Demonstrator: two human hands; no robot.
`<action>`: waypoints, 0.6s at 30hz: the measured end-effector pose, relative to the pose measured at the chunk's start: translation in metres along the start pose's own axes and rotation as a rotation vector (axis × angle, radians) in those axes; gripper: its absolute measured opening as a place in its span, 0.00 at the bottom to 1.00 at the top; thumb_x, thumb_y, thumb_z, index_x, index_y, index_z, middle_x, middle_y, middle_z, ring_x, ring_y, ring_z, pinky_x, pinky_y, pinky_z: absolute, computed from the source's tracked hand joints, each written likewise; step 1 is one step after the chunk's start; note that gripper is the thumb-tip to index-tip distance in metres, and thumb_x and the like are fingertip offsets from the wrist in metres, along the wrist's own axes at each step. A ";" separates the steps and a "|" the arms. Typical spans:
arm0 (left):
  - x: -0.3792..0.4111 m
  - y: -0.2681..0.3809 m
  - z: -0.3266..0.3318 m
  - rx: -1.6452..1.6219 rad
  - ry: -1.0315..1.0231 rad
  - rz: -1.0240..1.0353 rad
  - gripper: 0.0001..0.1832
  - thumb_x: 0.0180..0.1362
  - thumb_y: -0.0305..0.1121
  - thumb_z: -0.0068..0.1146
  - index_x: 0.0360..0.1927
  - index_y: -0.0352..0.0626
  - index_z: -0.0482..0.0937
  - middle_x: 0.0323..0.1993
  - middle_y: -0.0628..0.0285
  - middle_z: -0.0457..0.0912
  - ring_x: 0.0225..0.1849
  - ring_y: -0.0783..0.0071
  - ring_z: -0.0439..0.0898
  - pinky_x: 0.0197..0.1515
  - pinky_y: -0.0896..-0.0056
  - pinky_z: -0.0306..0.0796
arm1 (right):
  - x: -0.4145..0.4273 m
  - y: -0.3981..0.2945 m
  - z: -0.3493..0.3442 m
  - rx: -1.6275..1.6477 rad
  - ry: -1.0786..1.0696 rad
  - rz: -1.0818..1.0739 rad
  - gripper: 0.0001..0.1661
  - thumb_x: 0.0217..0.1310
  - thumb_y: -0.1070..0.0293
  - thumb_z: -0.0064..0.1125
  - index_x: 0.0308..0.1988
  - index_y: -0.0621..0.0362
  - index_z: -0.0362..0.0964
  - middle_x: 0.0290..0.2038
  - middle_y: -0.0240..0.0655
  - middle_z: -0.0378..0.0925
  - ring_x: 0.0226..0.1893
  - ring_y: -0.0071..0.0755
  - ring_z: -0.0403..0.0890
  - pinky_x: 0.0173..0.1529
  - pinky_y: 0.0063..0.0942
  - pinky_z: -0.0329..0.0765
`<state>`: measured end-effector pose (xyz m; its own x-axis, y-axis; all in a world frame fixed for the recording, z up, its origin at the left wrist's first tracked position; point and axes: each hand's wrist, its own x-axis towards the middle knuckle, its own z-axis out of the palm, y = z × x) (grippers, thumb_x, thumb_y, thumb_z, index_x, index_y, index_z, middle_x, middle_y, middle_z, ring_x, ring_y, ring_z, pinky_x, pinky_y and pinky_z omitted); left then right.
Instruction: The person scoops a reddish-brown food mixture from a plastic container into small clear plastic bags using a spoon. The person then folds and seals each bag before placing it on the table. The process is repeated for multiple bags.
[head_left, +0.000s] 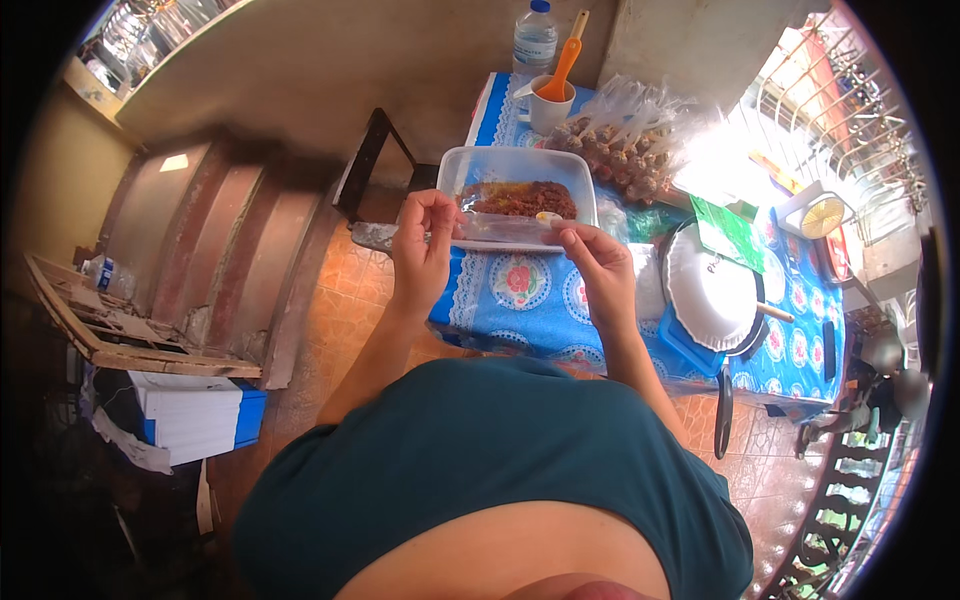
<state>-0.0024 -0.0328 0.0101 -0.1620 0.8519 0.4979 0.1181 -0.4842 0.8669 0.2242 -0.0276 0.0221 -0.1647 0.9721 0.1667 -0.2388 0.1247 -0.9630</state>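
Between my two hands a small clear plastic bag (501, 227) is stretched out sideways. My left hand (427, 236) pinches one end between thumb and fingers. The other end is pinched by my right hand (602, 259), close to a small pale round spot with yellow on it. Just beyond the bag is a translucent rectangular plastic container (590, 176), with a brown crumbly food (525, 199) in it. Part of the food shows through the bag, and the bag covers some of the container's near side. The container rests on a table with a blue floral plastic tablecloth (480, 292).
Behind the container are tied bags of brown balls (622, 150), a white mug (551, 112) holding an orange spatula (562, 71), and a water bottle (535, 45). To the right lie a white fluted plate (709, 300), a pan handle (724, 412) past the edge, and a small fan (821, 214).
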 end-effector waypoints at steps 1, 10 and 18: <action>0.003 -0.001 -0.002 0.020 0.009 0.017 0.04 0.71 0.31 0.47 0.44 0.43 0.68 0.33 0.64 0.79 0.30 0.85 0.73 0.36 0.83 0.69 | 0.000 -0.002 0.005 0.011 0.019 0.014 0.12 0.65 0.71 0.62 0.45 0.66 0.80 0.41 0.38 0.84 0.43 0.23 0.82 0.51 0.21 0.76; 0.020 -0.020 -0.031 0.045 -0.017 0.124 0.05 0.72 0.31 0.45 0.44 0.42 0.66 0.23 0.67 0.75 0.22 0.87 0.68 0.26 0.85 0.63 | 0.005 0.010 0.039 -0.137 0.045 -0.053 0.16 0.62 0.72 0.64 0.49 0.66 0.78 0.41 0.39 0.85 0.43 0.25 0.82 0.52 0.24 0.77; 0.029 -0.041 -0.055 0.029 -0.023 0.072 0.04 0.72 0.30 0.44 0.44 0.41 0.66 0.19 0.70 0.69 0.20 0.87 0.68 0.23 0.83 0.60 | 0.016 0.010 0.062 -0.273 0.019 0.004 0.21 0.62 0.71 0.64 0.54 0.64 0.76 0.40 0.38 0.85 0.40 0.21 0.82 0.42 0.19 0.78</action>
<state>-0.0663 0.0009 -0.0096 -0.1294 0.8195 0.5583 0.1566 -0.5391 0.8276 0.1601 -0.0228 0.0284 -0.1463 0.9760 0.1613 0.0291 0.1672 -0.9855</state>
